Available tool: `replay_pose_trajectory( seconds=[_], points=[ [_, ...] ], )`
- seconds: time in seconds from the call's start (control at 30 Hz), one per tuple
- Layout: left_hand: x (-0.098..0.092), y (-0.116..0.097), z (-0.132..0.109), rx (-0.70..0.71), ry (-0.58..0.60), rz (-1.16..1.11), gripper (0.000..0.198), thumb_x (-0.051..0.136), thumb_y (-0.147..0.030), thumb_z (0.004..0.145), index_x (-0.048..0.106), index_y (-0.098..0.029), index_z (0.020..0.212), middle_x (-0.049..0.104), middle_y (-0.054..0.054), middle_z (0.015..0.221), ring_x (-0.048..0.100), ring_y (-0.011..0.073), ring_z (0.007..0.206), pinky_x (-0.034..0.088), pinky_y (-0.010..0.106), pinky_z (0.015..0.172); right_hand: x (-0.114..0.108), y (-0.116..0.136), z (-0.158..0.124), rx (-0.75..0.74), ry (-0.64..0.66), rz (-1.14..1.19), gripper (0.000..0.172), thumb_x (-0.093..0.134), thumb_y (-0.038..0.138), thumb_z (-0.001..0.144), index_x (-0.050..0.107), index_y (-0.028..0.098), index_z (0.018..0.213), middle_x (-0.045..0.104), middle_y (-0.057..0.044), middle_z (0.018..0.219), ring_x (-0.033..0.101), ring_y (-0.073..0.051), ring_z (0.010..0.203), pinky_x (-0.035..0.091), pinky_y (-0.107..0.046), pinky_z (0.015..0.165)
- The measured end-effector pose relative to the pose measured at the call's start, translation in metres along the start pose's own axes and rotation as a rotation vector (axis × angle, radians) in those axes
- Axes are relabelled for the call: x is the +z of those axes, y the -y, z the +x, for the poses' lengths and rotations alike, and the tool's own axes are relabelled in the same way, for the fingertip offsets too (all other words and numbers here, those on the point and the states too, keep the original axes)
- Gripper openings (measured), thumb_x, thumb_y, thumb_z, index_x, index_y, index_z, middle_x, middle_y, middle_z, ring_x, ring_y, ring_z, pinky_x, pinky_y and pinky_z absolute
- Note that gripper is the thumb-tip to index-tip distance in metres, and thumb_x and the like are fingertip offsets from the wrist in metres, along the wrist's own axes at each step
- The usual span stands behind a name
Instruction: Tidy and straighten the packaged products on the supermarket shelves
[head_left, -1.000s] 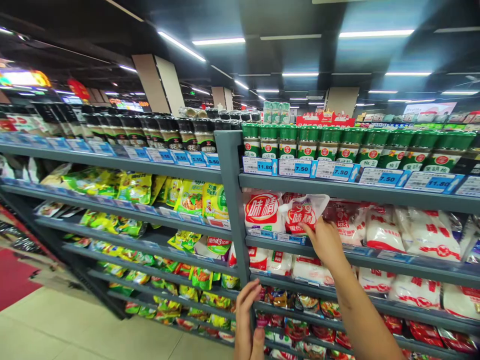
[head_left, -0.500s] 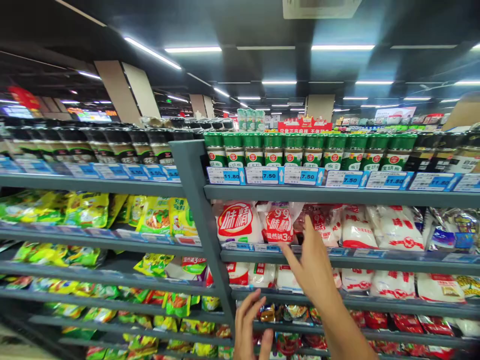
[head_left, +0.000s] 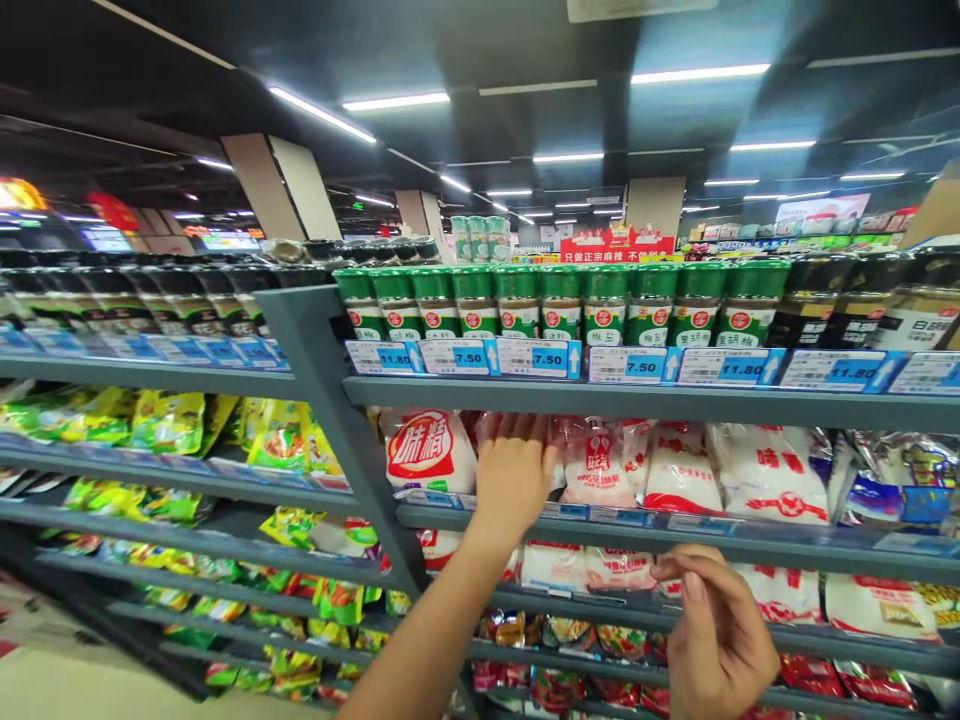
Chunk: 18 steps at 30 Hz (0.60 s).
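My left hand [head_left: 516, 478] reaches up to the second shelf and lies over a white-and-red seasoning bag [head_left: 559, 462], its fingers curled over the bag's top. Another white bag with a big red label [head_left: 427, 452] stands just left of it. Several similar white bags [head_left: 765, 470] fill the shelf to the right. My right hand [head_left: 716, 635] hangs lower, in front of the shelf below. Its fingers are curled with thumb and forefinger close together, and nothing shows in them.
Green-capped spice jars [head_left: 562, 305] line the top shelf above blue price tags [head_left: 536, 358]. Dark-capped jars [head_left: 150, 290] and yellow-green packets [head_left: 165, 420] fill the left bay. A grey upright post [head_left: 322, 400] divides the bays. Red packets [head_left: 862, 680] lie on lower shelves.
My right hand let go of the bag on the shelf and dropped down to the right. My left hand rose from below onto that bag. The view swung left.
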<state>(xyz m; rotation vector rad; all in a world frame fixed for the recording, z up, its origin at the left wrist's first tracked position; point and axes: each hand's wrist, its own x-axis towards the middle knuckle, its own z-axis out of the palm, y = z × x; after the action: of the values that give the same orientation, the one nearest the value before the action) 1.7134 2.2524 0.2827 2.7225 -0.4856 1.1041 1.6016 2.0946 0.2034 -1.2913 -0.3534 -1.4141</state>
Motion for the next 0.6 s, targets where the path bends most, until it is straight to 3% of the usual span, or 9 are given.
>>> replay_pose_trajectory(
  seconds=[0.13,0.2,0.3,0.37,0.4,0.5,0.6],
  points=[
    [0.005,-0.003,0.008,-0.133,0.077,0.022,0.036,0.042,-0.028,0.097,0.063,-0.014,0.124,0.064,0.018,0.127,0.059,0.0369,0.116,0.051,0.049,0.086,-0.018,-0.001,0.022,0.022,-0.064,0.034,0.016,0.057,0.011,0.092,0.07,0.02,0.095,0.063,-0.004,0.077,0.059,-0.02,0.069,0.044,-0.033,0.057],
    [0.004,-0.009,0.003,-0.169,0.058,0.037,0.036,0.04,-0.027,0.097,0.067,-0.011,0.113,0.069,0.02,0.111,0.063,0.0375,0.106,0.05,0.051,0.084,-0.029,-0.004,0.028,0.029,-0.117,0.045,0.014,0.057,0.012,0.091,0.069,0.02,0.093,0.063,-0.003,0.072,0.058,-0.02,0.065,0.043,-0.034,0.056],
    [0.003,-0.036,-0.013,-0.171,-0.178,-0.039,0.031,0.043,-0.028,0.096,0.067,-0.008,0.097,0.067,0.019,0.094,0.062,0.035,0.097,0.05,0.051,0.084,-0.048,-0.015,0.028,0.014,-0.16,0.035,0.012,0.056,0.016,0.092,0.067,0.021,0.094,0.062,-0.003,0.068,0.057,-0.02,0.057,0.044,-0.035,0.053],
    [0.006,-0.065,-0.024,-0.065,-0.391,-0.198,0.023,0.048,-0.024,0.096,0.062,-0.011,0.107,0.065,0.016,0.105,0.059,0.0293,0.105,0.05,0.046,0.09,-0.057,-0.022,0.025,0.015,-0.158,0.035,0.013,0.054,0.018,0.093,0.066,0.022,0.096,0.06,-0.002,0.065,0.056,-0.02,0.054,0.043,-0.035,0.051],
    [0.008,-0.082,-0.028,0.006,-0.439,-0.284,0.022,0.05,-0.021,0.095,0.059,-0.013,0.113,0.064,0.014,0.11,0.059,0.0257,0.107,0.05,0.042,0.093,-0.061,-0.024,0.023,0.018,-0.151,0.041,0.013,0.053,0.018,0.094,0.065,0.022,0.096,0.06,-0.002,0.064,0.055,-0.02,0.053,0.042,-0.034,0.05],
    [0.02,-0.13,-0.025,0.099,-0.304,-0.356,0.021,0.051,-0.02,0.095,0.059,-0.012,0.112,0.066,0.013,0.102,0.062,0.0246,0.097,0.054,0.04,0.085,-0.07,-0.025,0.022,0.031,-0.122,0.062,0.014,0.054,0.016,0.094,0.066,0.021,0.096,0.062,-0.002,0.065,0.057,-0.02,0.056,0.043,-0.034,0.052],
    [0.032,-0.164,-0.003,-0.005,-0.108,-0.196,0.032,0.052,-0.026,0.093,0.063,-0.001,0.109,0.068,0.022,0.096,0.065,0.0337,0.09,0.056,0.048,0.075,-0.08,-0.025,0.027,0.037,-0.1,0.049,0.014,0.056,0.016,0.093,0.068,0.02,0.1,0.065,-0.003,0.072,0.06,-0.02,0.062,0.047,-0.034,0.056]
  ],
)
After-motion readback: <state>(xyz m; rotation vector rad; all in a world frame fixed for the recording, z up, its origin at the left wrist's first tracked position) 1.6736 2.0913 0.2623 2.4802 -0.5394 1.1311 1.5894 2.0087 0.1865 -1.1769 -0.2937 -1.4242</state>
